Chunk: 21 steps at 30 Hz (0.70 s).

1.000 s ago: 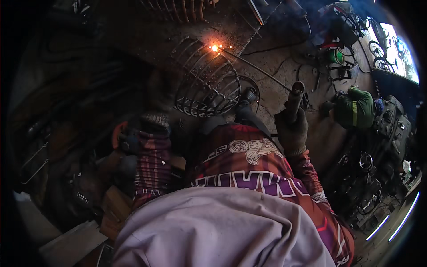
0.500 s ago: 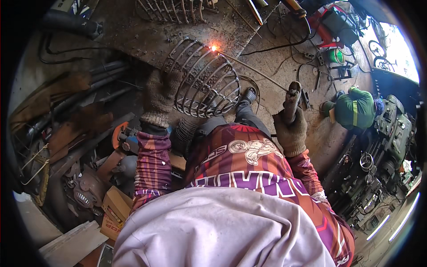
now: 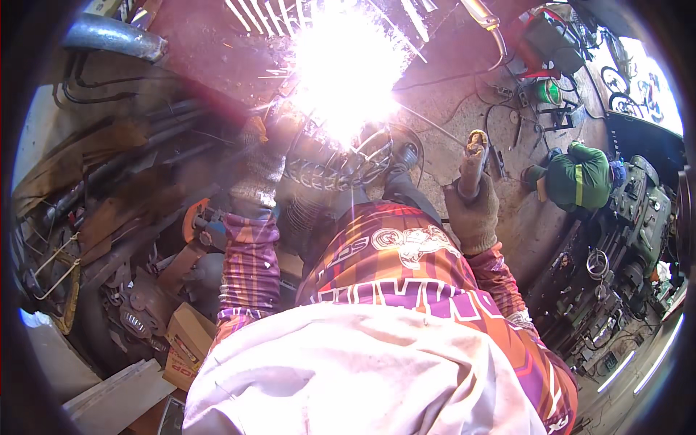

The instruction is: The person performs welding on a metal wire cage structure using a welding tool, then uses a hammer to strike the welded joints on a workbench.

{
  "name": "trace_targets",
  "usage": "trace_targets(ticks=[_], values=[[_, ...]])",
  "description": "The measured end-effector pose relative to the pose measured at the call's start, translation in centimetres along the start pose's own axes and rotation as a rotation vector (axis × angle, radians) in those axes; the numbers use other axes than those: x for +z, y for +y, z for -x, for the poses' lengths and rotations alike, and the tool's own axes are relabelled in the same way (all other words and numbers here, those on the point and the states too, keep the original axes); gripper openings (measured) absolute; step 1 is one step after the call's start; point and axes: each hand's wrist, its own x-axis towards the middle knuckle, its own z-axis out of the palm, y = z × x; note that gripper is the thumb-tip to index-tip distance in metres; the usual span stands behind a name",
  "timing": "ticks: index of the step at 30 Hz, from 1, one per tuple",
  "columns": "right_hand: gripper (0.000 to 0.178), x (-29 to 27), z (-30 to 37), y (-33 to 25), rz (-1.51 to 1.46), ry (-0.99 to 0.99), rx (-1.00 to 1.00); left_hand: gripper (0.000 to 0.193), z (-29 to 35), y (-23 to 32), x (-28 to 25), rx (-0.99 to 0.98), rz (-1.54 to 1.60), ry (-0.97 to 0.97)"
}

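A dazzling welding arc glares over the upper part of a round cage of bent steel bars, hiding most of it. Only the cage's lower rim and right side show. My left hand, in a knitted work glove, is closed on the cage's left edge, its fingertips partly lost in glare. On the right, my gloved right hand grips a welding electrode holder. From its jaws a thin welding rod runs up and left into the bright light.
A worktable bears more bars at the far side. Cables cross the floor at right, near a green round container. A crouching person in green is beside machinery. Pipes and a cardboard box lie left.
The small orange glow at the rod's tip has become a blinding white arc that washes out the cage and tabletop. Both hands keep almost the same place.
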Motion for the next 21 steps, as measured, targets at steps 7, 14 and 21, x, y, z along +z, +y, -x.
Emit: trace_targets(ticks=[7,14,21], values=[[0.031,0.0,0.2,0.0,0.059,0.045,-0.12,0.039,-0.6,0.0,0.4,0.035,-0.102,-0.003],[0.045,0.2,0.0,1.1,0.07,-0.009,-0.187,0.032,-1.1,-1.3,0.9,-0.017,-0.06,-0.014],[0.044,0.4,0.3,2.9,-0.222,-0.017,0.066,0.029,-1.4,-2.1,2.0,-0.234,1.089,0.02]])
